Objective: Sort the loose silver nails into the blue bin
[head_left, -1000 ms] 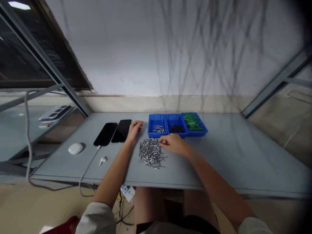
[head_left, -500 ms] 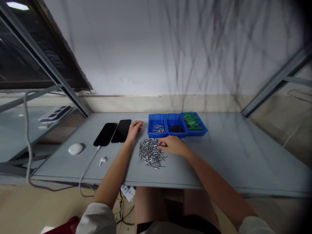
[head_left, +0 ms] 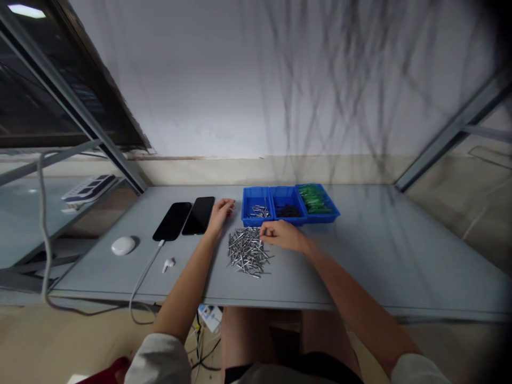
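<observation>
A pile of thin metal pins (head_left: 247, 252) lies on the grey table. Over the pile's upper right edge is my right hand (head_left: 282, 234), its fingers pinched together; anything between the fingertips is too small to make out. My left hand (head_left: 221, 213) rests left of the blue trays with its fingers curled and closed, their contents hidden. Behind the pile, the left blue tray (head_left: 250, 197) holds some metal pins. Small dark pieces (head_left: 288, 211) lie in the middle tray, and green pieces (head_left: 314, 199) fill the right one.
Two black phones (head_left: 173, 221) lie left of my left hand, one with a white cable (head_left: 146, 271) at its end. A white round case (head_left: 123, 245) and a white earbud (head_left: 168, 264) are nearer the left. Metal frame posts (head_left: 452, 133) stand at both sides.
My right hand has shifted very slightly up at the pile's edge, its fingers still together. My left hand and the trays look the same.
</observation>
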### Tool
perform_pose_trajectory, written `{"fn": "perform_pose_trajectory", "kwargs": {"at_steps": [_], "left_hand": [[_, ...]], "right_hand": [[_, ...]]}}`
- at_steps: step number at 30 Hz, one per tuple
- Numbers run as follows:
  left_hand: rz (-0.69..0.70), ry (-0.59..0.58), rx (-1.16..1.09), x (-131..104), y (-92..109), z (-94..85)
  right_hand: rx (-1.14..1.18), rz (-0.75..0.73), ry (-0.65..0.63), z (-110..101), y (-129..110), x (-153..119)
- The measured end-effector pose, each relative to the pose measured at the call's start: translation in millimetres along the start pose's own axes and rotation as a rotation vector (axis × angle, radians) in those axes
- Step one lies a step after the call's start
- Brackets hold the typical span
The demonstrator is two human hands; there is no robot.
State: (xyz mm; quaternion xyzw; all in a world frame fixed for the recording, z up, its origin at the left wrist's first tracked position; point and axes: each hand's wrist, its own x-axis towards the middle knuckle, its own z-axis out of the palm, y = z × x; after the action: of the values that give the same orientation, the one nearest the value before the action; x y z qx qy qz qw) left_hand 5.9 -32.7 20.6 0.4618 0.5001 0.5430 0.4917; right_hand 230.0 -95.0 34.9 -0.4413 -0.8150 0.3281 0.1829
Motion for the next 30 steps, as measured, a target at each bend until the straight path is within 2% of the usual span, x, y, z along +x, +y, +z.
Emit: {"fn": "perform_pose_trajectory", "kwargs": {"at_steps": [8,14,22,30], "left_hand": [[0.206,0.051,0.209,3.4,-7.5,0.9],[0.357,0.124,0.484,-1.3,-10.7,4.6],[0.341,0.112,0.411,0.7,-9.7,2.6],[0.356,0.108,0.494,-0.9,-10.2,4.1]], "right_hand": [[0.355,-0.004,-0.028,-3.8,6.0,1.5],[0.625,0.008,0.124,-12.2,4.2,5.3],[0.974,0.089,0.398,-20.4,4.2,9.4],[0.98,0.109,0.506,-19.5,2.8,8.9]]}}
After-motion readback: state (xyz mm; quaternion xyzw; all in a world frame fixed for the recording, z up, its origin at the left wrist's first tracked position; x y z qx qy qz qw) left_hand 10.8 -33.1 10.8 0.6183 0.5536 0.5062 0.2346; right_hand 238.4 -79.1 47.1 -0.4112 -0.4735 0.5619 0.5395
